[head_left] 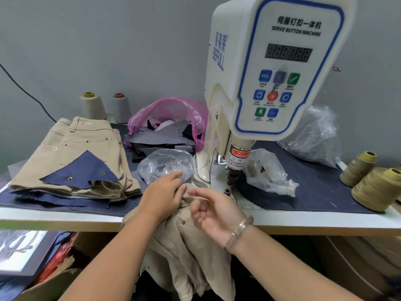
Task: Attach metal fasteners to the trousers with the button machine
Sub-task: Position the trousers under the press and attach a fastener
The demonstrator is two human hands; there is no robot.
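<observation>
A white servo button machine (271, 68) stands at the table's centre, its punch head (233, 177) just above a small lower die (226, 190). Beige trousers (186, 242) hang over the table's front edge below the machine, with a metal fastener showing on them. My left hand (162, 194) lies on the trousers' top edge, gripping the fabric. My right hand (213, 211), a bracelet on its wrist, hovers just right of it with fingers loosely curled and blurred; whether it pinches a small fastener I cannot tell. A clear bag of fasteners (165, 166) lies behind my left hand.
A pile of beige trousers (73, 148) with a blue denim scrap lies at the left. A pink bag of dark scraps (171, 120), two more clear bags (269, 170) and thread cones (377, 187) surround the machine. Boxes sit under the table.
</observation>
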